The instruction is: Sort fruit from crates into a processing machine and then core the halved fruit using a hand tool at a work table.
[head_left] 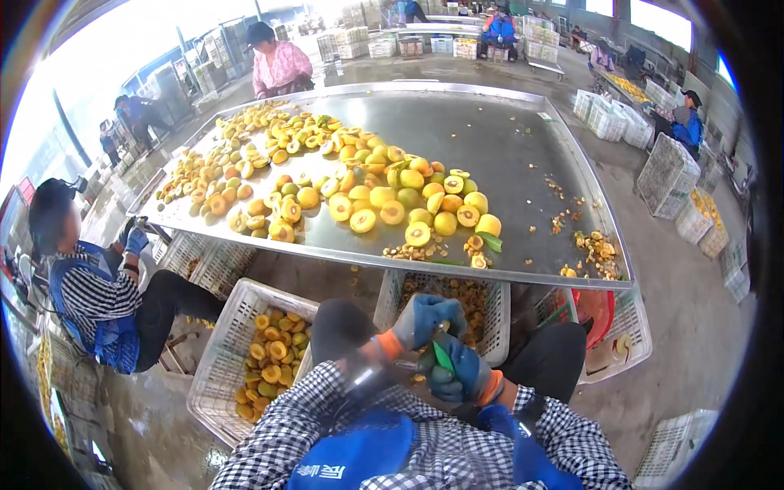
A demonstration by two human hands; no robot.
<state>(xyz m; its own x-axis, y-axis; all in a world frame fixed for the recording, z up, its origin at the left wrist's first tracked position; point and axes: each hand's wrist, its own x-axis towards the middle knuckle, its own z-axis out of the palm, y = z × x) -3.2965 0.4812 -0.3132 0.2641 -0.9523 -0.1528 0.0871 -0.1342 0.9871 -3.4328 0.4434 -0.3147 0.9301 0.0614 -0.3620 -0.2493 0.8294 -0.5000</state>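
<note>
Both my hands meet above my lap in blue work gloves with orange cuffs. My left hand (430,321) is closed; a sliver of yellow shows at its fingers, but what it holds is mostly hidden. Just below and to the right, my right hand (460,374) is wrapped round a tool with a green handle (443,357), its working end close to the left hand. Beyond them, whole and halved yellow peaches (381,196) are heaped on a metal table (490,135). A white crate (198,400) at my left holds peach halves (273,355).
Under the table edge, a white crate (496,327) holds brownish scraps. Farther right stands another crate (637,335) beside a red basin (600,314). Pits and scraps (599,249) lie on the table's right corner. Co-workers sit at the left (98,286) and stand at the far side (278,65).
</note>
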